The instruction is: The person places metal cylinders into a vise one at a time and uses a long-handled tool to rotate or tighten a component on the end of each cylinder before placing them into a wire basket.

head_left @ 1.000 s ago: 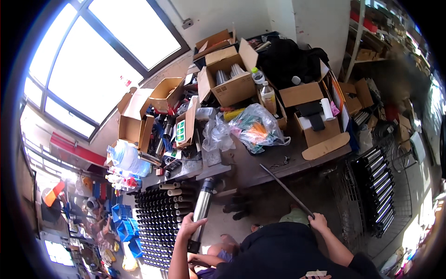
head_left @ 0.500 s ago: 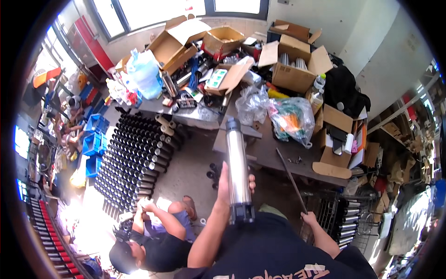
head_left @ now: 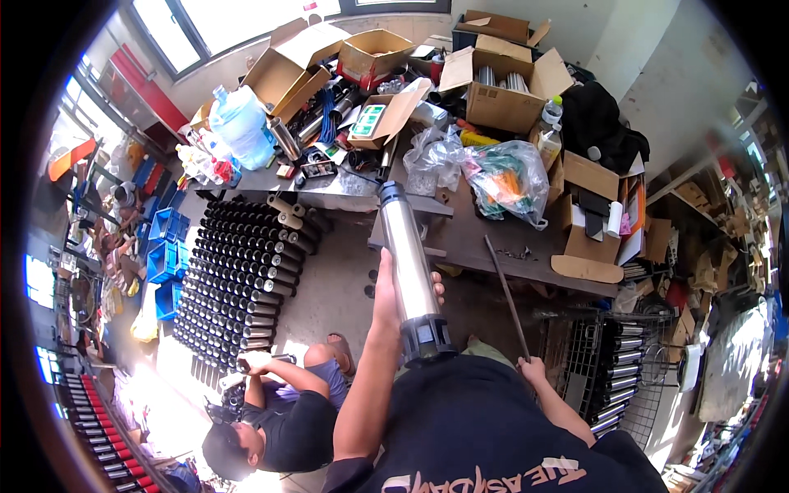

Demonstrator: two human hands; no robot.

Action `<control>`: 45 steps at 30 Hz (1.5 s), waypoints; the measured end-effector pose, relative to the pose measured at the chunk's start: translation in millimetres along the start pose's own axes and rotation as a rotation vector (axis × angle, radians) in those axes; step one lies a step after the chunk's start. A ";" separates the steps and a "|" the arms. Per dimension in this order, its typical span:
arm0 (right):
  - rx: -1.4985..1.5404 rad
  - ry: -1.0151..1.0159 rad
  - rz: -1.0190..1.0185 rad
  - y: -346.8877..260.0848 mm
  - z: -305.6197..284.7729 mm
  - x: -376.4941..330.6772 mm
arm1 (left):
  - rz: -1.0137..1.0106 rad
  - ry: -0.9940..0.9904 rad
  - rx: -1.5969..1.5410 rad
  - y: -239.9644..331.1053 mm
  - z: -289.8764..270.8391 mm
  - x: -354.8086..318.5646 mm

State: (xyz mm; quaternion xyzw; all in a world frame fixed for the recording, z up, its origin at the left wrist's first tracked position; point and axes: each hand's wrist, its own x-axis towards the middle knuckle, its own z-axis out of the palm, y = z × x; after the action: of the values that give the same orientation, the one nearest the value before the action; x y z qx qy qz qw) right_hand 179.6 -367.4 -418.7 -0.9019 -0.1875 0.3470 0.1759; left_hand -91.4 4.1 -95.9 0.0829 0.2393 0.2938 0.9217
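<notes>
The dark workbench [head_left: 546, 269] in front of me was crowded: an open carton [head_left: 503, 111] of metal tubes [head_left: 515, 82], a clear bag [head_left: 507, 185] with orange and green contents and a bluish water jug [head_left: 240, 127] cluttered its top, and small metal pieces [head_left: 516, 253] lay near its front edge. To my left, dark-ended cylinders [head_left: 234, 279] were ranged in close rows, with a co-worker [head_left: 296, 431] low down beside them; to my right was a wire basket [head_left: 578, 353]. A grey board [head_left: 436, 211] lay just beyond the workpiece, at the bench front.

The workpiece, a silver metal cylinder [head_left: 404, 259], was in my left hand [head_left: 386, 304], before my chest, its far end leaning left. Its body was bright and smooth, with a dark collar [head_left: 392, 193] at the far end and a black slotted fitting [head_left: 426, 335] at the near end. My thumb lay along its left side; fingertips [head_left: 438, 287] curled round its right.

My right hand [head_left: 534, 372] was closed around the near end of a thin rod [head_left: 506, 300]; whether its far end touched the bench could not be told.

Pale lettering [head_left: 563, 470] crossed my black shirt [head_left: 460, 411]; a green-and-white label [head_left: 367, 121] bore print too small to read.
</notes>
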 end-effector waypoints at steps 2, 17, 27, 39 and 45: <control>-0.025 0.122 -0.019 -14.3 -12.4 -12.6 | -0.021 -0.036 -0.045 -3.9 -1.1 5.6; 0.252 0.148 -0.528 -166.9 -124.4 -62.1 | -0.047 -0.006 -0.832 16.4 -23.7 85.3; -0.025 0.024 -0.909 -285.7 -242.6 66.3 | -0.117 0.289 -0.622 114.4 -1.4 173.3; -0.578 0.461 -0.950 -451.2 -369.1 143.9 | -0.065 0.433 -0.520 102.2 30.2 159.8; -0.522 0.781 -0.812 -443.9 -342.8 138.9 | -0.199 0.808 -0.976 112.0 74.7 142.2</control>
State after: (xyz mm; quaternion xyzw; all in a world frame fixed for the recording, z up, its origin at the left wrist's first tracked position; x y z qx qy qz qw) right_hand 416.5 17.6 -58.9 -0.8321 -0.5163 -0.1604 0.1232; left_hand -9.6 176.9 -53.7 -0.4863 0.4131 0.2901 0.7133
